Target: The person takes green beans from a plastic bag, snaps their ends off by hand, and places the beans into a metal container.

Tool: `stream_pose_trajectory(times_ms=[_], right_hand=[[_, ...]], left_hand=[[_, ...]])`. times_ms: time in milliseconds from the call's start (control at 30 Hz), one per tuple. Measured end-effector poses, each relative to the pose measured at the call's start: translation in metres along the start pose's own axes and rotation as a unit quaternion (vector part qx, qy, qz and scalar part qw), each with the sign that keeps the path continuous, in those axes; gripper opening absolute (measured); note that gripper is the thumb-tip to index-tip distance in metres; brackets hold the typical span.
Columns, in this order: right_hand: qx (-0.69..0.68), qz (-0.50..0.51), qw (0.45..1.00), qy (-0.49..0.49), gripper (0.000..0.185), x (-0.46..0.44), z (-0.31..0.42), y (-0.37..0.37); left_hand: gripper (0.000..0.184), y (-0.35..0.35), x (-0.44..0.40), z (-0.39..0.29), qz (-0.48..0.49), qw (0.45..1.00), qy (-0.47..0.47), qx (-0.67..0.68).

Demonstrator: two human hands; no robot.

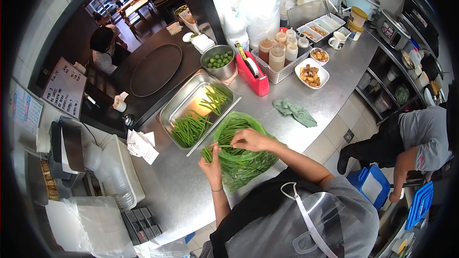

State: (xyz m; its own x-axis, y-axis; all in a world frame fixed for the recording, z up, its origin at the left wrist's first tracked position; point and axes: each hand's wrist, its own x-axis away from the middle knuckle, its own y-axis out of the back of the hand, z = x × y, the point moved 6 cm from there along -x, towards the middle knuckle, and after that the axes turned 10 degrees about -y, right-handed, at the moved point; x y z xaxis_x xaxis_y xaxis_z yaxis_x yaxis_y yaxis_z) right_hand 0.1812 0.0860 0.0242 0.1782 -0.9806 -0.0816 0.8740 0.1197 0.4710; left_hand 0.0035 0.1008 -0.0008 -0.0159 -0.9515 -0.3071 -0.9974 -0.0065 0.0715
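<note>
Crosswise between the two hands lies a slim green bean (224, 146), its long axis running from the left fingertips to the right, over the left side of a translucent green plastic bag (251, 169). That bag, packed with more beans, sits towards the near edge of the grey metal bench (186, 186). The right hand (251, 141), above the bag's mouth, has thumb and forefinger drawn together, apparently pinching the bean's right end. Beside the bag's left rim, the left hand (210, 165) is closed around a small green bunch of beans (206, 154), nearest the near corner of a rectangular steel tray (174, 110).
</note>
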Motion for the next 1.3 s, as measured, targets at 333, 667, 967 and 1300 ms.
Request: stream_pose_trajectory(times_ms=[333,667,967,1300], right_hand=[[0.295,-0.08,0.948,-0.089,0.023,-0.034,-0.047,-0.002],[0.273,-0.02,0.961,-0.05,0.008,-0.041,-0.047,-0.001],[-0.165,0.124,0.978,-0.01,0.018,-0.033,0.013,0.006],[-0.25,0.148,0.954,-0.073,0.017,-0.018,-0.008,-0.006]], left_hand=[[0.015,0.001,0.009,-0.014,-0.052,0.994,0.065,0.073],[0.021,0.01,0.013,0.002,-0.088,0.931,0.17,0.312],[0.028,-0.024,0.01,-0.026,0.001,0.973,0.107,0.202],[0.018,0.006,-0.002,-0.029,-0.126,0.974,0.017,0.186]])
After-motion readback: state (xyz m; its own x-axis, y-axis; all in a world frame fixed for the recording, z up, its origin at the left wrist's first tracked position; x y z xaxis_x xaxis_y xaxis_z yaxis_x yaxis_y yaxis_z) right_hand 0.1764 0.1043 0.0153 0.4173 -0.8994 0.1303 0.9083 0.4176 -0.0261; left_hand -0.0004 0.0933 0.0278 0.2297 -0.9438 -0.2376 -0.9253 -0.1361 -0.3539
